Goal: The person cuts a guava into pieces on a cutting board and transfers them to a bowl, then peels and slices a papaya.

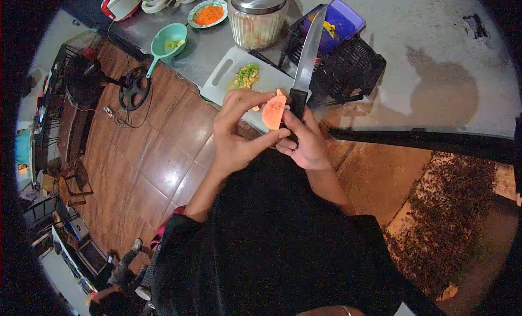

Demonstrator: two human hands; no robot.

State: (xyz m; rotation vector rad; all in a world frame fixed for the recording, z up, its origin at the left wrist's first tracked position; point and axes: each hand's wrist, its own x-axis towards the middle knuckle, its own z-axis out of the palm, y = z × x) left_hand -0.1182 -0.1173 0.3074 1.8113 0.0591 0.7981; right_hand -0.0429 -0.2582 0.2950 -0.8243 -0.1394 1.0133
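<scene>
My left hand (239, 130) pinches a cut orange-pink piece of fruit or vegetable (273, 113) between thumb and fingers, its flat cut face turned up. Closed round the black handle of a large kitchen knife (311, 49) is my right hand (307, 139); the long blade points up and away from me. The right fingertips are close to the piece, and whether they touch it is hard to tell. Beneath both hands lies a white cutting board (220, 79), partly hidden by them. Chopped green and yellow bits (246, 75) are heaped on it.
Beyond the board stand a lidded glass jar (258, 25), a plate of shredded orange food (209, 14) and a green handled strainer or bowl (168, 41). A black crate (348, 66) and a purple container (348, 22) are at the right. A person (128, 267) shows at lower left.
</scene>
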